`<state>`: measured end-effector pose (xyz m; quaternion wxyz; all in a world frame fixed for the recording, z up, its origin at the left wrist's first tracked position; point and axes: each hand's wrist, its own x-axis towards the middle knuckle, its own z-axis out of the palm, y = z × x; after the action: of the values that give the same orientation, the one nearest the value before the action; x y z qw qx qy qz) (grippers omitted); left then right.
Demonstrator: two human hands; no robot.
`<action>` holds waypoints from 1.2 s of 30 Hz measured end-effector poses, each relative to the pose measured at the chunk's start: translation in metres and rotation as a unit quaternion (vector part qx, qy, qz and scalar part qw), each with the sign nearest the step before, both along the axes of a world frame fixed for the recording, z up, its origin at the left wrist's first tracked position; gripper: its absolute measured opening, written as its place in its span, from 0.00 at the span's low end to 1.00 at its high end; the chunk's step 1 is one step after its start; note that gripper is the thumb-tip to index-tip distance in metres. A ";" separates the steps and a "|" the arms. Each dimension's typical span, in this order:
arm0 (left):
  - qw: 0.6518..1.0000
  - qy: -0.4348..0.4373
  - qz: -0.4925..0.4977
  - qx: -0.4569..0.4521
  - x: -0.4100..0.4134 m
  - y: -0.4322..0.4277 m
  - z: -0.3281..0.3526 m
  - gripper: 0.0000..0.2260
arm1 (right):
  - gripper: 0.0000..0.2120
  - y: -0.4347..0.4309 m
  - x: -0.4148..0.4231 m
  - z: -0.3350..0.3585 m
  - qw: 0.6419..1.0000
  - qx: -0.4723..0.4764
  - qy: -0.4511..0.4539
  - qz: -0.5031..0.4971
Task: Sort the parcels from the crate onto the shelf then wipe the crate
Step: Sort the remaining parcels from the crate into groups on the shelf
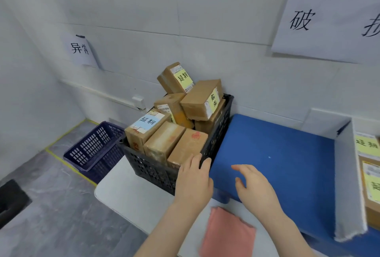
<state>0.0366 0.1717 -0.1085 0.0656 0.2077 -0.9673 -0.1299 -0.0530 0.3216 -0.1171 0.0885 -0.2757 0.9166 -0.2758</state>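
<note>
On the floor at the far left stands an empty blue basket (93, 149). Right of it, on the white tabletop (127, 193), the black crate (148, 166) is full of cardboard parcels (174, 116), some piled above its rim. The left hand (193, 178) rests on the near right corner of the crate, fingers laid over the edge and touching a parcel, not gripping it. The right hand (255, 186) hovers open, fingers relaxed, above the blue shelf (277, 153), whose middle section holds nothing. Near the wrists lies the pink cloth (226, 234), untouched. At the far right, behind a white divider (347, 184), a few labelled parcels already sit. Most sorting, I judge, is left, and the wiping too.
</note>
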 end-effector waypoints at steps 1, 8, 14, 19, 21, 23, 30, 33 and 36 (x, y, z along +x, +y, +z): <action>1.000 0.002 -0.005 0.004 -0.002 -0.003 -0.001 0.23 | 0.18 -0.003 -0.002 0.000 1.000 0.000 -0.002 -0.003; 1.000 0.002 -0.021 0.006 -0.030 -0.012 -0.008 0.23 | 0.18 -0.018 -0.038 -0.003 1.000 -0.014 -0.027 0.000; 0.999 0.024 -0.035 -0.003 -0.069 -0.052 -0.004 0.24 | 0.19 -0.050 -0.077 -0.008 0.996 -0.068 -0.062 -0.013; 0.994 0.048 -0.058 -0.081 -0.144 -0.110 0.019 0.26 | 0.19 -0.098 -0.122 -0.007 0.985 -0.131 -0.095 -0.064; 0.992 0.032 -0.078 -0.097 -0.181 -0.134 0.026 0.26 | 0.20 -0.120 -0.138 -0.005 0.975 -0.163 -0.120 -0.095; 0.989 0.002 -0.108 -0.105 -0.215 -0.155 0.029 0.25 | 0.20 -0.143 -0.152 -0.006 0.964 -0.199 -0.131 -0.119; 0.983 -0.099 -0.146 -0.048 -0.276 -0.187 0.027 0.27 | 0.20 -0.208 -0.197 -0.012 0.937 -0.274 -0.149 -0.156; 0.982 -0.101 -0.152 -0.040 -0.279 -0.189 0.027 0.28 | 0.20 -0.223 -0.206 -0.019 0.930 -0.282 -0.164 -0.170; 0.982 -0.109 -0.153 -0.035 -0.280 -0.189 0.029 0.28 | 0.20 -0.230 -0.208 -0.022 0.906 -0.314 -0.206 -0.195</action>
<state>-0.2433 -0.0169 -0.0800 -0.0536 0.0674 -0.9930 -0.0809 -0.2614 0.0912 -0.1389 0.1288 -0.0423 0.7791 -0.6121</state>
